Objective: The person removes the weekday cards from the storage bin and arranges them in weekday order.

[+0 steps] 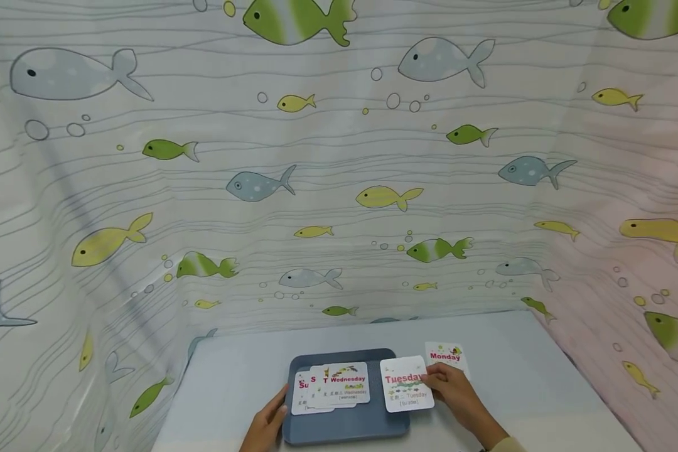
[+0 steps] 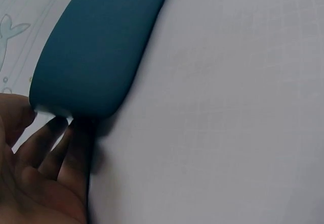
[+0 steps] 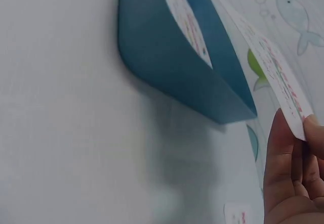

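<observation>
My right hand (image 1: 454,392) pinches a white "Tuesday" card (image 1: 405,397) by its right edge, thumb on the printed face. In the head view the card overlaps the right rim of a blue-grey tray (image 1: 344,432). My left hand (image 1: 267,422) grips the tray's left end, with the fingertips (image 2: 53,125) at its edge in the left wrist view. Several overlapping cards lie in the tray, a "Wednesday" card (image 1: 349,390) on top. A "Monday" card (image 1: 444,355) lies on the table, partly behind the right hand.
A pale table (image 1: 231,370) carries everything. A curtain (image 1: 339,150) printed with fish and bubbles rises behind it and at both sides. The tray casts a shadow (image 3: 185,168) on the tabletop in the right wrist view.
</observation>
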Available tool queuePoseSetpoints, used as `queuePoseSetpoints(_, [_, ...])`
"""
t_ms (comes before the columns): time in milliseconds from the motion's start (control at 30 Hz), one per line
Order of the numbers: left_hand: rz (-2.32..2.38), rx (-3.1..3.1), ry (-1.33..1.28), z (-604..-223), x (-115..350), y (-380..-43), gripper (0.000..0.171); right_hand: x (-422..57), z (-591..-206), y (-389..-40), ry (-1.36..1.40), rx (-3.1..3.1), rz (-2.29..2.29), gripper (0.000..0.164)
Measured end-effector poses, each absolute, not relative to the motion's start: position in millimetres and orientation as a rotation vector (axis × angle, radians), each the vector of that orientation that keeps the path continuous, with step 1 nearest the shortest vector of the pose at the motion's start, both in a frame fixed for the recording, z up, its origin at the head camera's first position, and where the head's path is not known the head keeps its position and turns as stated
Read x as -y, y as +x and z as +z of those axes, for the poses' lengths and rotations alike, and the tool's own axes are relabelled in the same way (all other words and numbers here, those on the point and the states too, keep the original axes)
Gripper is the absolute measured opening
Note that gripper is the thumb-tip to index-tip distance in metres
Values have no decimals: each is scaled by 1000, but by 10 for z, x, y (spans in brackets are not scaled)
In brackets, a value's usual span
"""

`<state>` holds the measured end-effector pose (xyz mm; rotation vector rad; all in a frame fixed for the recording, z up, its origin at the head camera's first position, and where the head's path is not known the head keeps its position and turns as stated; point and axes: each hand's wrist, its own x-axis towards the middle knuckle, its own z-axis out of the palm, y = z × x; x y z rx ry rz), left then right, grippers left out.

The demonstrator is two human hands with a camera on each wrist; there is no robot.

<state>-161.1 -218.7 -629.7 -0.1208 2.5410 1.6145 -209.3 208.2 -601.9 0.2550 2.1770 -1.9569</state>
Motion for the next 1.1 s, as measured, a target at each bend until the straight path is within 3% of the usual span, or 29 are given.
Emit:
queuePoseSetpoints(467, [1653,-2556,-105,-6326,2176,-1583,53,-2653,-6049,-1922,509,-2211,-2010,30])
queuePoseSetpoints(1100, [1592,-2574,-177,-6344,2245,-1617,50,-3208,-5897,-1939,599,-2302,-1956,46])
